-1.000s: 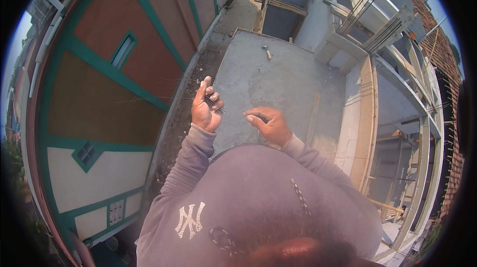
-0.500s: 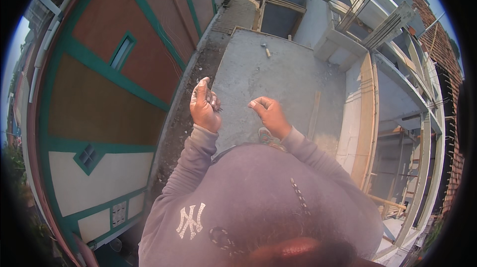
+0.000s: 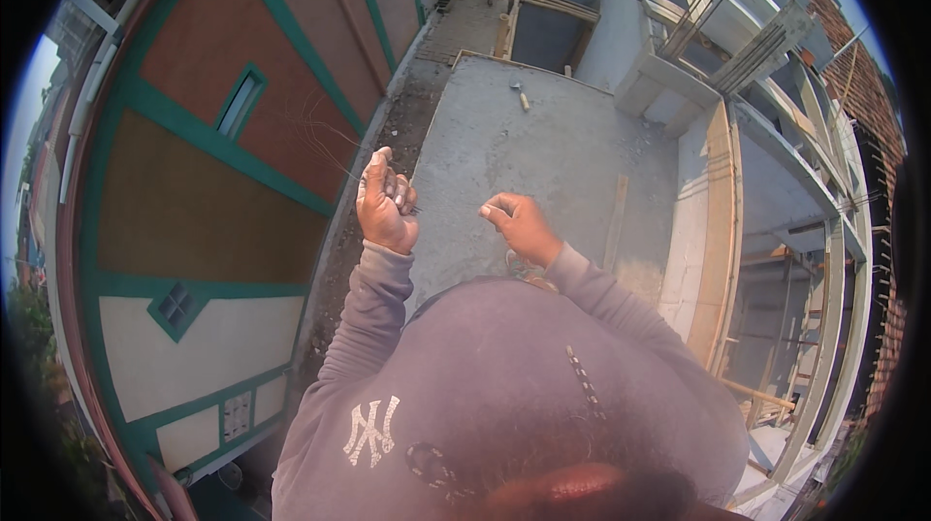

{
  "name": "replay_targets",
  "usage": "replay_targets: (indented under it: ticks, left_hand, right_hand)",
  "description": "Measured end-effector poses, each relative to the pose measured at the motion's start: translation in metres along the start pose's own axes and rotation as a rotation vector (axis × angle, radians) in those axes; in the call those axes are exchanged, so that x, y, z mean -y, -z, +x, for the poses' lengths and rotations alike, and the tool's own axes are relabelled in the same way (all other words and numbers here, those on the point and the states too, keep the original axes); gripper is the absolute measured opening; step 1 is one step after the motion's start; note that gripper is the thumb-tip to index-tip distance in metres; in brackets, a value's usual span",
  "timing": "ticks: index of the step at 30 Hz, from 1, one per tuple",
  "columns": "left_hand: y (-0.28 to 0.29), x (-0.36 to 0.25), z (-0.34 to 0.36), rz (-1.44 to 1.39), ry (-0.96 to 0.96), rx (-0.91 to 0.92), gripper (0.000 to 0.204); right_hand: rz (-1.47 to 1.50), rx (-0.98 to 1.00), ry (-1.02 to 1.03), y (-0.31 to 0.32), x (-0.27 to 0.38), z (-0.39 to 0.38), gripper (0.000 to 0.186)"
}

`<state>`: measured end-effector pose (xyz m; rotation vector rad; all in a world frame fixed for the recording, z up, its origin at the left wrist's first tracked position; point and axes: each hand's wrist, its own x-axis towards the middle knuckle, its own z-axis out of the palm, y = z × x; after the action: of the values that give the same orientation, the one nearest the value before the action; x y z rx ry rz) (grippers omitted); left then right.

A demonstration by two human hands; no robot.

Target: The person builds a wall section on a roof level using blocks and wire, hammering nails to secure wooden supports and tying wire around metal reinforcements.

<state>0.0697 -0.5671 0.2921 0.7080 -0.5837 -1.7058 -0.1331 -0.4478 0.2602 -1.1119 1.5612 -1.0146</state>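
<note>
Thin wires (image 3: 417, 211) sit clasped in my left hand (image 3: 388, 203), strands projecting both sides — presumably light and springy, best gripped mid-bundle. My right hand (image 3: 524, 228), apart, is pinched; contents, if any, I cannot tell.

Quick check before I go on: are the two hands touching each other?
No, the left hand and the right hand are apart, with bare grey slab showing between them.
</note>
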Motion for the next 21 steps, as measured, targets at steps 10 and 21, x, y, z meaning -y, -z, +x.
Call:
replay_targets:
  ticks: [10, 21]
  left_hand:
    - [-0.030, 0.025, -0.005, -0.012, 0.001, 0.033, 0.035]
    - [-0.097, 0.059, -0.009, -0.086, 0.173, 0.108, 0.029]
  right_hand:
    - [0.303, -0.049, 0.058, 0.026, 0.032, -0.007, 0.026]
    - [0.243, 0.084, 0.326, 0.073, 0.037, 0.011, 0.026]
